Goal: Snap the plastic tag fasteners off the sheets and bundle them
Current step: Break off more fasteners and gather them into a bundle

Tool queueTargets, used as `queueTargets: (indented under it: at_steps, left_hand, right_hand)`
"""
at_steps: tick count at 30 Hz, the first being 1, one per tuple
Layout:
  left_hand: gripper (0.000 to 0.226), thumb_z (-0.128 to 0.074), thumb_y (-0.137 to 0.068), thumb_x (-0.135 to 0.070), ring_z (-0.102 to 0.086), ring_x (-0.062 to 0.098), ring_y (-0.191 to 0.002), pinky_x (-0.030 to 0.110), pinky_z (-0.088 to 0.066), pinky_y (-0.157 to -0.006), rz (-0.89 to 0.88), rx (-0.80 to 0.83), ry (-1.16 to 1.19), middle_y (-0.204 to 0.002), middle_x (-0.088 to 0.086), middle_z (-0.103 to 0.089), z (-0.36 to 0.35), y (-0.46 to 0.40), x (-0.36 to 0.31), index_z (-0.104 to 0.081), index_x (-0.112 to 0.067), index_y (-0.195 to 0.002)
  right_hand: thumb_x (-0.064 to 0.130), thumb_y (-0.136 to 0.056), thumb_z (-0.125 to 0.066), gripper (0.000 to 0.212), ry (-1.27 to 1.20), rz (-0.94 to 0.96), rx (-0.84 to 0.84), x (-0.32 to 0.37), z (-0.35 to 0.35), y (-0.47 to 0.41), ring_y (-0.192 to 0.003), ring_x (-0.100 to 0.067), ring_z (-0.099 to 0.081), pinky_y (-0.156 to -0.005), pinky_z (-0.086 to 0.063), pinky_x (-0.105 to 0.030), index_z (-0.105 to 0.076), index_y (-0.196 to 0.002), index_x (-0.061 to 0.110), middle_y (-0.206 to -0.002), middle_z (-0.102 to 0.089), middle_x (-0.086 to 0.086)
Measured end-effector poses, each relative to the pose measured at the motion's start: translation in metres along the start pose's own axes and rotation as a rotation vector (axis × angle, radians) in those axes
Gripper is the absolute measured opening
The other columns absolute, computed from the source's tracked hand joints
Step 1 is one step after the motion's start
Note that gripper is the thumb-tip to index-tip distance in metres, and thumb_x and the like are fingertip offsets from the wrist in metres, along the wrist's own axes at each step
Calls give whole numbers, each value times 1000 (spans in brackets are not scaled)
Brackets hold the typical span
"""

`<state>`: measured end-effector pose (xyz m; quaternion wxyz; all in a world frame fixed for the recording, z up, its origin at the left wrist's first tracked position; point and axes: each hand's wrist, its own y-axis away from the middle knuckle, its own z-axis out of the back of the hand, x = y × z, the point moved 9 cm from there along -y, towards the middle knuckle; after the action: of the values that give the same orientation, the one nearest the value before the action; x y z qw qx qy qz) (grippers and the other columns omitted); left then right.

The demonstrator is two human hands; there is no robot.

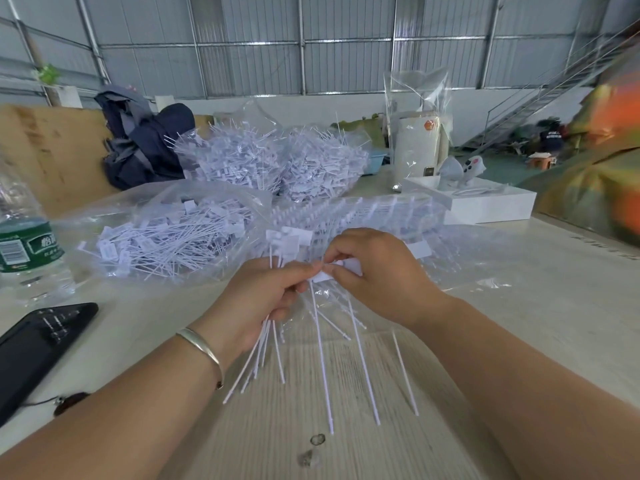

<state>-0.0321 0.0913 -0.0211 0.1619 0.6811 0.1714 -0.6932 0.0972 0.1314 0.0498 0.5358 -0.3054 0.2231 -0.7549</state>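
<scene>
Holding a small bundle of snapped-off fasteners [273, 327] upright in my left hand [258, 306], I kept its grip curled round their stems, flat tag heads above my fist and the long tails fanning down toward the tabletop [519, 306], so each new piece could slide in beside the rest. My right hand [372, 271] met the left at the fingertips, its grip pinched on one white tag head [341, 270] whose tail hung down between my wrists; I judged I was either freeing it or feeding it into the bundle, and could not tell which. Just behind my hands lay the sheets of unsnapped fasteners [363, 209], stacked on clear plastic within easy reach so the next row was close. A few loose tails [405, 372] lay on the tabletop under my right forearm. To the left sat an open bag of finished fasteners [166, 237], and two fuller bags [270, 161] stood farther back, well apart from my work. A water bottle [24, 244] and a dark phone [38, 344] stayed off to my left, clear of the tails.
</scene>
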Motion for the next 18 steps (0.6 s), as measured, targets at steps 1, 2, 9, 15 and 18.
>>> queueTargets:
  at_steps: [1,2,9,15,18]
  left_hand:
    - [23,-77,-80,-20,-30,6,-35,16,-22,-34,-9,-16,2,-55,-2,-52,2,-1,-1,-61,-13,-66]
    - [22,-76,-80,-19,-30,6,-35,16,-22,-34,-16,-32,-1,-55,-2,-53,4,-2,-1,-61,-12,-65]
    - [22,-76,-80,-18,-31,6,-34,16,-24,-34,-29,-158,-13,-54,-3,-58,21,-4,-2,-63,-10,-64]
    - [16,-74,-81,-15,-30,6,-32,17,-24,-33,-24,-210,47,-56,0,-59,29,-7,-1,-65,-7,-71]
    - [14,-74,-80,-12,-30,6,-32,17,-24,-33,-16,-223,75,-59,2,-62,31,-8,0,-66,-6,-70]
  right_hand:
    - [15,-86,-67,8,20,20,-10,3,2,0,-84,-22,-57,-77,-45,-41,-70,-89,8,-86,-64,-4]
    - [14,-84,-68,9,60,50,-30,6,5,-1,-84,-24,-56,-77,-45,-41,-70,-88,7,-87,-63,-6]
    - [13,-78,-64,15,139,153,-316,24,36,2,-83,-29,-56,-77,-42,-38,-69,-88,2,-91,-61,-11]
    - [39,-89,-61,31,242,-90,-167,-23,17,2,-96,-21,-57,-87,-29,-29,-67,-110,16,-100,-64,0]
    - [45,-88,-61,33,189,-152,-190,-35,17,3,-99,-17,-54,-87,-29,-27,-65,-109,19,-101,-63,3]
